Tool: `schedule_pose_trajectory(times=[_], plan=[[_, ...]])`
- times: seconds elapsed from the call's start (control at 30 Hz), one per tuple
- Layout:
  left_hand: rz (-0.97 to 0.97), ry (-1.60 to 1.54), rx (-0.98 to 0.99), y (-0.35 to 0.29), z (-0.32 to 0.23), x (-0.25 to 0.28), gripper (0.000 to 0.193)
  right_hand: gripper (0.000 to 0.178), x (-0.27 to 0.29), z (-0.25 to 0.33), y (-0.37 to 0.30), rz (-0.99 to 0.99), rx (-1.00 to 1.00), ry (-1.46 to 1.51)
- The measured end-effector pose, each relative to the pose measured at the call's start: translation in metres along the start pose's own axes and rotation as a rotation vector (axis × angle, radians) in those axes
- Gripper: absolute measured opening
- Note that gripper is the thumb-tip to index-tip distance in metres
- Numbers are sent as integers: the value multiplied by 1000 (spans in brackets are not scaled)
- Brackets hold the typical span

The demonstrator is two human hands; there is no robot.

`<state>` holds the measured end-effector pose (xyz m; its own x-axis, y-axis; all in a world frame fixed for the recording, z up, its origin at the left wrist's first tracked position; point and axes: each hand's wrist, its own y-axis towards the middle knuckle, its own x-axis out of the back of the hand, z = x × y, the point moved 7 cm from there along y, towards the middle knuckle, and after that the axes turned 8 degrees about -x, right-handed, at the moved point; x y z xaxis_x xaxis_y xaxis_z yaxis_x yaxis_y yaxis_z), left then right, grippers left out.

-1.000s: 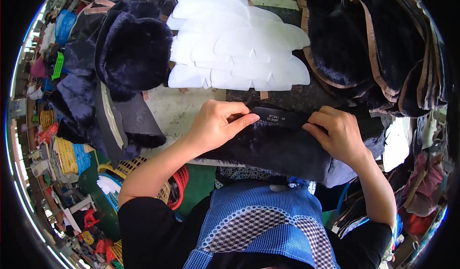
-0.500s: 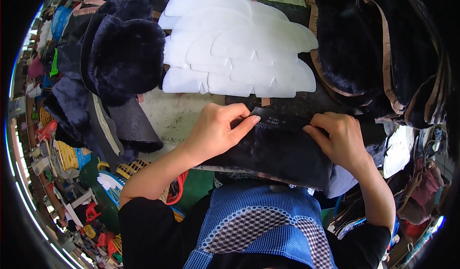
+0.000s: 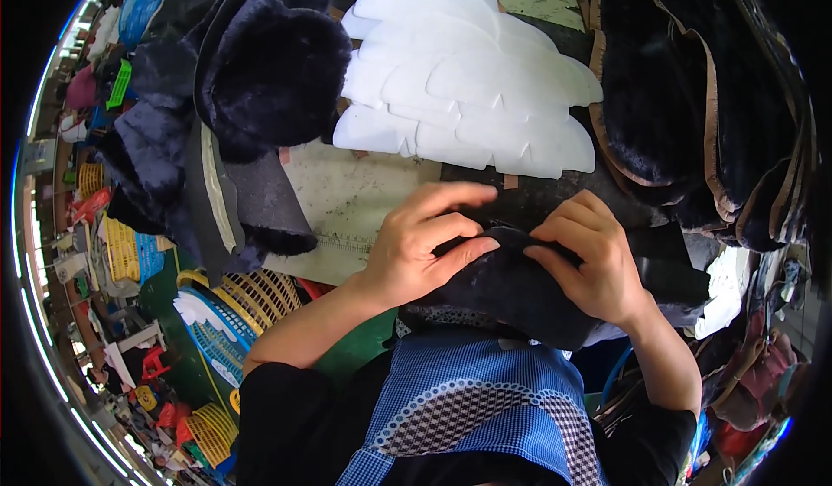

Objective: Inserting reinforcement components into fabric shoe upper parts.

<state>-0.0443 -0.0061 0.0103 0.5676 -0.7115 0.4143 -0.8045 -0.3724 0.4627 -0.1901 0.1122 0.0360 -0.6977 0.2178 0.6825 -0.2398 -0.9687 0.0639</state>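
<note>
In front of my blue checked apron I have a black plush fabric piece (image 3: 520, 300), its top edge bunched up between my hands. My left hand (image 3: 425, 243) is on the left part of that edge, thumb and a finger closing on it while another finger is stretched out above. My right hand (image 3: 589, 256) pinches the same edge a short way to the right with bent fingers. Just beyond my hands lies a stack of white curved sheets (image 3: 472, 79) with small notches, fanned over one another.
Dark plush pieces (image 3: 273, 70) are heaped at the left of the worktable (image 3: 325, 191). More black pieces with tan edging (image 3: 654, 96) lie at the right. Yellow baskets (image 3: 260, 300) and a blue basket (image 3: 208, 330) stand on the floor at the lower left.
My hands have come closer together, the right one moving left. The fabric edge, which lay flat with white printing showing, is now bunched and the printing is hidden. The view has shifted slightly.
</note>
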Motion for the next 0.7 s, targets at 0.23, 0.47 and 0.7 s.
schedule_pose_trajectory(times=[0.23,0.47,0.7], plan=[[4,-434,375,-21,11,-10,21,19,0,10,-8,18,2,50],[216,-621,453,-13,6,-30,47,15,-11,13,-16,83,-13,117],[366,-186,377,-17,17,-27,14,42,24,-6,-49,-53,-218,-317]])
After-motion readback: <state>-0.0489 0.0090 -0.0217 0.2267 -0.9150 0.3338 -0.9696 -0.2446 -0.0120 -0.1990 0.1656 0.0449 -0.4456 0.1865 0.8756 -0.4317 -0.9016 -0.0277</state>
